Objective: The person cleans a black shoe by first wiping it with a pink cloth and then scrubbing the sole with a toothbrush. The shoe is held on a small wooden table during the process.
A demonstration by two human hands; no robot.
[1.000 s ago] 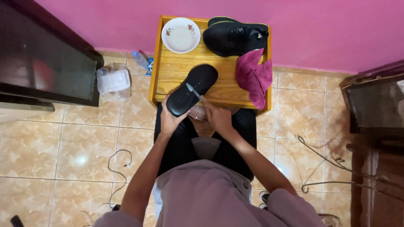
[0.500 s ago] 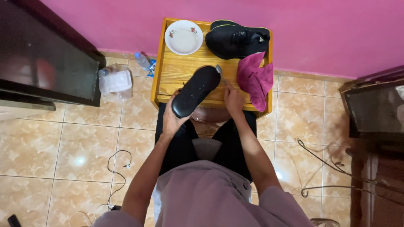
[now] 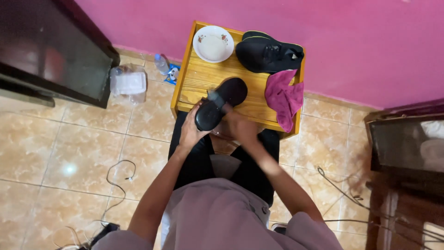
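Black shoe (image 3: pixel 220 103) — left fingers (image 3: pixel 196 112) curled round

Right hand (image 3: pixel 240 129) blurred, small item in its fingers too unclear to tell. Left hand (image 3: pixel 192 132) partly hidden behind the black shoe (image 3: pixel 221 103). Cabinet (image 3: pixel 51 51) cut off by left edge.

Head-worn view, steeply downward, mid-distance

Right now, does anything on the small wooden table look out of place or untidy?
Yes. The magenta cloth lies crumpled and hangs over the front edge of the wooden table, and a black shoe rests right beside a white bowl.
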